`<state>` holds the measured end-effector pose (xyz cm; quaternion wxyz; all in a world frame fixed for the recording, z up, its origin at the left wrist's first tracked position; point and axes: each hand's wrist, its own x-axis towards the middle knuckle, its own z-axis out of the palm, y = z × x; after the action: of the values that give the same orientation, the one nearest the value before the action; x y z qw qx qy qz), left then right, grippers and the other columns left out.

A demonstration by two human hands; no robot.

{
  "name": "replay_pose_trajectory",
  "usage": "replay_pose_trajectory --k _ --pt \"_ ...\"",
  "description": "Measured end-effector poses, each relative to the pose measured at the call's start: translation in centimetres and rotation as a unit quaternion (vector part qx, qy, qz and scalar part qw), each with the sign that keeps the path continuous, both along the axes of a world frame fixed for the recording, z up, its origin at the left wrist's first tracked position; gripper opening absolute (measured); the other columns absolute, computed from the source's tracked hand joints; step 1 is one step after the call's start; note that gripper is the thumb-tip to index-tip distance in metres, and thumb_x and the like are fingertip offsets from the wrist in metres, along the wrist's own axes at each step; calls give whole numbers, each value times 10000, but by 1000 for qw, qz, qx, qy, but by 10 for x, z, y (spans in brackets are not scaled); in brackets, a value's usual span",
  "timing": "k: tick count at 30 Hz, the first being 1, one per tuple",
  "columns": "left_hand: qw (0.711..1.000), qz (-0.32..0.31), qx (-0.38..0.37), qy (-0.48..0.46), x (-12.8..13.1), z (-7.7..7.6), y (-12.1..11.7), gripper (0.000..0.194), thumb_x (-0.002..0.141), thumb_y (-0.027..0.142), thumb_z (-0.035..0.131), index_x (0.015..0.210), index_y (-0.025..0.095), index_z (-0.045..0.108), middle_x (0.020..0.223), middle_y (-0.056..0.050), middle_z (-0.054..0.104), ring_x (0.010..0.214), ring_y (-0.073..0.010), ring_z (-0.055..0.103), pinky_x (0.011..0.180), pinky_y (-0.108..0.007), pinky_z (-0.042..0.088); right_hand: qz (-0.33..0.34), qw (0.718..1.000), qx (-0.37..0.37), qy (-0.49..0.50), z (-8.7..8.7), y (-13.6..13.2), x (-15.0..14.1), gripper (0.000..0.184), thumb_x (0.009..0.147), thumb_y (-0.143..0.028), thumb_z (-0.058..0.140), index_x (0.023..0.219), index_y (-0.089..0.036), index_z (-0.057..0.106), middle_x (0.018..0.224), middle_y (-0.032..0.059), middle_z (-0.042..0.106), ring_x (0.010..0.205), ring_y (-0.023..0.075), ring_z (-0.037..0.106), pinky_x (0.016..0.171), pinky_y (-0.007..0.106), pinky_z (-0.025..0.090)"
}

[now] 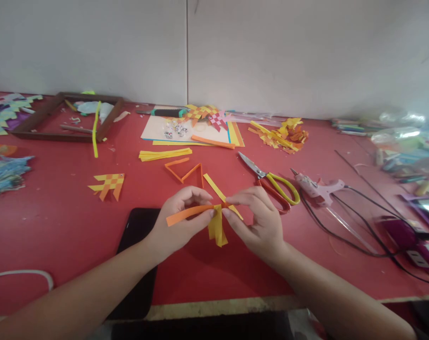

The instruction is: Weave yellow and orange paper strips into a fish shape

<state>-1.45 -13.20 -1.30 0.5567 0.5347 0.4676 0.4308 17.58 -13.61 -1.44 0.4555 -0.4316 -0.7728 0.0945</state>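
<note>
Between my two hands, a little above the red table, is a small weave of paper strips. An orange paper strip [188,215] runs crosswise through it and sticks out past my left hand [181,217], whose thumb and fingers pinch it. Yellow paper strips [218,229] hang down from the middle. My right hand [255,217] pinches the other side of the weave with thumb and index finger. Just beyond the hands lie a loose yellow strip [214,186] and folded orange strips [184,175]. A finished woven paper fish [108,185] rests off to the left.
Scissors [271,182] and a pink glue gun [317,189] with its cord lie to the right. A black phone [136,264] is under my left forearm. Farther back are yellow strips [165,154], paper sheets [150,127], paper scraps [288,134] and a wooden frame [40,113].
</note>
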Motion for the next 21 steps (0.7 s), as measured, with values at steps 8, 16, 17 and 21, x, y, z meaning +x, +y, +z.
replay_pose_trajectory --k 8,16,17,21 --pt "999 -29 10 19 -1 0 -3 215 769 210 713 962 210 619 835 -18 661 775 -141 665 680 -235 557 17 993 98 -67 1 7 2 92 817 -181 721 887 -222 679 835 35 650 772 181 602 747 377 478" --pt "999 -37 -4 9 -2 -2 -2 220 769 213 716 952 206 595 796 -2 647 747 -132 665 677 -229 558 50 990 100 -91 -1 5 3 110 814 -144 706 887 -225 702 831 37 675 791 182 583 733 358 520" --pt "999 -40 -7 8 -1 -2 -2 219 769 211 713 951 206 592 802 -1 644 749 -132 664 677 -229 558 52 990 99 -90 -1 5 3 107 816 -145 699 883 -229 703 828 35 674 789 181 587 729 356 521" --pt "998 -56 -6 16 -2 -3 -2 212 771 191 699 950 205 588 832 -5 637 748 -135 660 667 -236 554 65 989 95 -93 -1 7 2 93 817 -139 669 845 -223 695 812 37 666 791 179 595 719 344 531"
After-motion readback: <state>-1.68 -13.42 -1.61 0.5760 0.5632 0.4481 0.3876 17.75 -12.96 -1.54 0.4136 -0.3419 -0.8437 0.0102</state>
